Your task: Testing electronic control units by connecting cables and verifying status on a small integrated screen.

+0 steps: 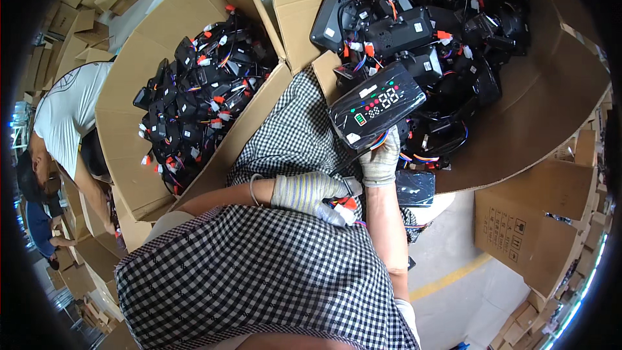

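Note:
My right hand (381, 161), in a striped knit glove, grips the lower edge of a black display unit (377, 105). Its dark front faces up and carries white, red and green lit-looking symbols, with coloured wires underneath. Close by on the left, my left hand (306, 196), gloved alike, is closed around wire connectors (345, 209), red and white, at the end of a cable. A small grey and black piece (352, 186) shows at its fingertips; I cannot make out its kind. Another black unit (414, 188) lies just right of my right wrist.
A large carton (538, 129) at the right holds many black units with wires. An open carton (139, 45) at the left holds more. A closed carton (534, 223) stands lower right. Two people bend over boxes at far left. A checkered apron (259, 272) covers my lap.

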Demonstrator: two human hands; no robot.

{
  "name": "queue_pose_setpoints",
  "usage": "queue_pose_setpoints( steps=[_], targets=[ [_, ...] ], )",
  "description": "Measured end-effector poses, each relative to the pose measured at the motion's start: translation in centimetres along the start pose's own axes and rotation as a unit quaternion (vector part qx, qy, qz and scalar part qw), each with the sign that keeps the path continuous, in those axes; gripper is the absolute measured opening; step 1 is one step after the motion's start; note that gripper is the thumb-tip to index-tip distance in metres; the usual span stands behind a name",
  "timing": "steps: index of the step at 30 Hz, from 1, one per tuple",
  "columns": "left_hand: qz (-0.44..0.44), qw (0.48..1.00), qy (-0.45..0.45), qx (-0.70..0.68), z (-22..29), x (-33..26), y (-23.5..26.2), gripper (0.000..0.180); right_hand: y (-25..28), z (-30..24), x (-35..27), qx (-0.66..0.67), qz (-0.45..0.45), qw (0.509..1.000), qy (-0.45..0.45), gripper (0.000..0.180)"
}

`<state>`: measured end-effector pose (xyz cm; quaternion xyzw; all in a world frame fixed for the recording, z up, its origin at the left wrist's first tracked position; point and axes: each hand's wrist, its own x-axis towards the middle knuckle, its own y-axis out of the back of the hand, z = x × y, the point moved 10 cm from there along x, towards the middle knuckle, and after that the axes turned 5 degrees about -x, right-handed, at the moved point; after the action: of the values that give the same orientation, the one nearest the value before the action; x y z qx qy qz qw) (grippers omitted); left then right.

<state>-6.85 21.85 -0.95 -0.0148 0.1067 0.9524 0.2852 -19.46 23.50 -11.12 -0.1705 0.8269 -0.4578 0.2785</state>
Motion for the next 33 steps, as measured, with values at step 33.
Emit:
queue_pose_setpoints(
  steps=[33],
  targets=[
    [0.321, 0.679, 0.019, -0.66, -6.2, -1.9, 3.6, 0.039, -10.6, -11.1, -7.4, -0.794, -0.051, 0.558, 0.237, 0.009]
  ],
)
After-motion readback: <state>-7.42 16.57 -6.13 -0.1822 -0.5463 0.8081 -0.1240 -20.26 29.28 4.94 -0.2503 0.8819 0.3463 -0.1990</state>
